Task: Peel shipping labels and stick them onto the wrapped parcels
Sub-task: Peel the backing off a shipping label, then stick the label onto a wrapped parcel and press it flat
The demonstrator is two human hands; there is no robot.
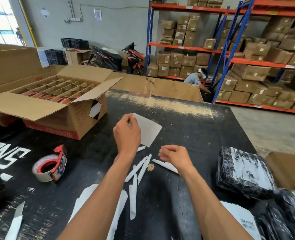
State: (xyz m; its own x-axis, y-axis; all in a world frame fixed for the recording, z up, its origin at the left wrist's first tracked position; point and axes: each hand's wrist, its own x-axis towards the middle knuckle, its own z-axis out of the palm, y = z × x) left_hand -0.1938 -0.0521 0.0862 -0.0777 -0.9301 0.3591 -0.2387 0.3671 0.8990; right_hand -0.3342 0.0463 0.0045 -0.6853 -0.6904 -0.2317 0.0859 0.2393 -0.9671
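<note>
My left hand (126,134) pinches the top corner of a white shipping label (149,129) and holds it up over the black table (186,122). My right hand (175,157) hovers lower right of it, fingers loosely curled, with nothing visible in them. Several white backing strips (138,170) lie scattered on the table between my forearms. A black-wrapped parcel (243,172) with a white label on top sits at the right. Another black parcel (281,215) lies at the bottom right, beside a white barcoded label sheet (243,217).
A tape dispenser (50,166) lies at the left. An open cardboard box (56,99) with dividers stands at the back left. A cardboard box (290,168) is at the right edge. Shelves of cartons (247,49), a scooter and a crouching person (197,78) are behind.
</note>
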